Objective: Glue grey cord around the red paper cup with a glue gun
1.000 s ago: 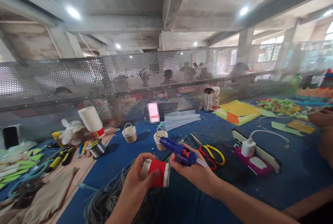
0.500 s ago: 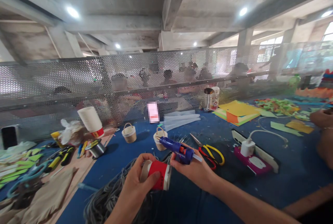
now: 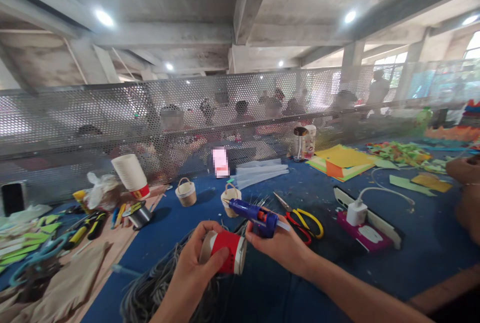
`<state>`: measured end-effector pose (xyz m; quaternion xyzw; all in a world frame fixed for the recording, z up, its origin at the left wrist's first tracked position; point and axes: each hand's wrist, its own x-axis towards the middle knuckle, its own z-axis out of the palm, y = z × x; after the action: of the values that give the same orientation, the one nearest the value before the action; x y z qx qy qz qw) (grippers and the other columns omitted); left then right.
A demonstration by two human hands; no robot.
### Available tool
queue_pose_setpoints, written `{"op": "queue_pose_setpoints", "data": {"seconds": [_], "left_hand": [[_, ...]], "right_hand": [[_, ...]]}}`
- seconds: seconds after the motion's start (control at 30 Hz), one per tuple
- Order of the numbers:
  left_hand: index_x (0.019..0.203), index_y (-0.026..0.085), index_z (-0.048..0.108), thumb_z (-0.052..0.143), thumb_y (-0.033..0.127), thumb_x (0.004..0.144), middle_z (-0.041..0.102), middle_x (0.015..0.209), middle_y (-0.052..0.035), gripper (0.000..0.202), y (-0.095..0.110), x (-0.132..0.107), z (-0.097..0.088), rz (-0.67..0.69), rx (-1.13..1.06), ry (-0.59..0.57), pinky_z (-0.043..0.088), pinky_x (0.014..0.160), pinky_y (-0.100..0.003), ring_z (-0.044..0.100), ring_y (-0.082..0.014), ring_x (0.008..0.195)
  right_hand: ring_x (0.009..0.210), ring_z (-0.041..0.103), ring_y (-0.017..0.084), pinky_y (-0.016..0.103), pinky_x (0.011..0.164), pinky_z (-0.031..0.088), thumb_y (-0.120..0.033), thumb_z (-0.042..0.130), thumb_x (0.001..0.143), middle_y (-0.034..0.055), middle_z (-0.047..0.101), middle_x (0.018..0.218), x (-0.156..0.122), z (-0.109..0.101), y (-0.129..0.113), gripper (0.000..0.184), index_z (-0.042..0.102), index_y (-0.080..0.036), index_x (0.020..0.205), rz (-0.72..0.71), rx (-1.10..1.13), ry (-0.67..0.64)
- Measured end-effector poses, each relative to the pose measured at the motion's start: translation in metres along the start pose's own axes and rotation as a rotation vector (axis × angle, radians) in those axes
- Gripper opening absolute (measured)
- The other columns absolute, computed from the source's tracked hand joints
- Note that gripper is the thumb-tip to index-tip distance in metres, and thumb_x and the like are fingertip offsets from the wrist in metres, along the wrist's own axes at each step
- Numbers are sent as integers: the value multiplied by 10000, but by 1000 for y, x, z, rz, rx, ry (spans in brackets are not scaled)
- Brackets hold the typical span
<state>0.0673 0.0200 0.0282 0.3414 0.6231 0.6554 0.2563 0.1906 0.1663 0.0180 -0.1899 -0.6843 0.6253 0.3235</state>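
The left hand (image 3: 195,263) comes up from the lower edge with the forearm raised and the wrist bent inward. Its fingers and thumb are wrapped around a red paper cup (image 3: 226,256) with a white rim, which is gripped on its side, its open mouth turned to the left, in the air just above the blue-covered table (image 3: 431,258). The right arm reaches in from the lower right, its forearm slanting across the cloth. The right hand (image 3: 280,246) is clenched on the handle of a blue hot-glue gun (image 3: 254,215), which it holds just above and beside the cup's base, with the nozzle aimed left and away from the person. A loose bundle of grey cord (image 3: 150,288) lies under the left wrist. Yellow-handled scissors (image 3: 304,219) rest open on the cloth just beyond the right hand, and two small woven baskets (image 3: 186,192) stand further back. Near the right edge a co-worker's hand (image 3: 463,170) hovers over paper scraps.
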Motion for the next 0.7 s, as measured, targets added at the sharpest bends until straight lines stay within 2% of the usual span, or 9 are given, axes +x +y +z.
{"op": "queue_pose_setpoints", "data": {"seconds": [0.27,0.47,0.7], "left_hand": [[933,241,528,800,438,680,608,716,38,421,-2,1,-2,-9,-54,-31,400,527,-209,502,-124,565],[950,252,526,810,460,666,635,726,30,452,-10,4,-6,-20,-108,-43,406,521,-209,524,-123,553],[978,263,514,823,417,681,635,715,40,455,-16,7,-11,-60,-148,-65,410,525,-193,558,-114,559]], "right_hand": [[691,644,178,281,663,547,-307,781,647,-8,676,679,0,2,0,222,684,-209,820,23,-19,25],[620,596,151,247,596,508,-292,747,671,-19,650,635,-2,-2,-11,137,694,-191,748,27,-39,-43],[599,566,134,238,598,496,-233,721,670,-22,646,655,0,0,-9,88,688,-185,735,-8,-82,-23]]}}
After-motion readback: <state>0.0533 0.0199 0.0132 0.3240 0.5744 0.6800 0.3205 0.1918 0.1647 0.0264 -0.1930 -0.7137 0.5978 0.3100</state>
